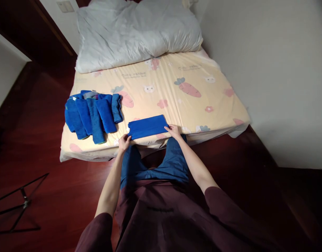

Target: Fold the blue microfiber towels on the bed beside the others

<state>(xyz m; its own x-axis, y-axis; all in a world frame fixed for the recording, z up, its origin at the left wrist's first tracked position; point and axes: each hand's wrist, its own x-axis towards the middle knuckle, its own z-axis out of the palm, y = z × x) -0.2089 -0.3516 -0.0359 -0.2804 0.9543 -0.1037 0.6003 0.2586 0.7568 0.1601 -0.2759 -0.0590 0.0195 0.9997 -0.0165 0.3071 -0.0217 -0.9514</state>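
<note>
A flat blue cloth (147, 127), folded into a long rectangle, lies near the front edge of the bed (218, 91). My left hand (124, 141) pinches its lower left corner, fingers closed on it. At the right end, my right hand (173, 130) grips the lower right corner between thumb and fingers. To the left lie several rolled or folded blue cloths (105, 113), side by side and partly overlapping, with a greyish patch showing at their top.
A large white quilt (139, 31) is bunched across the far end of the bed. A pale wall (276, 70) stands on the right. Black stand legs (25, 203) rest on the dark red floor (68, 196) at the lower left.
</note>
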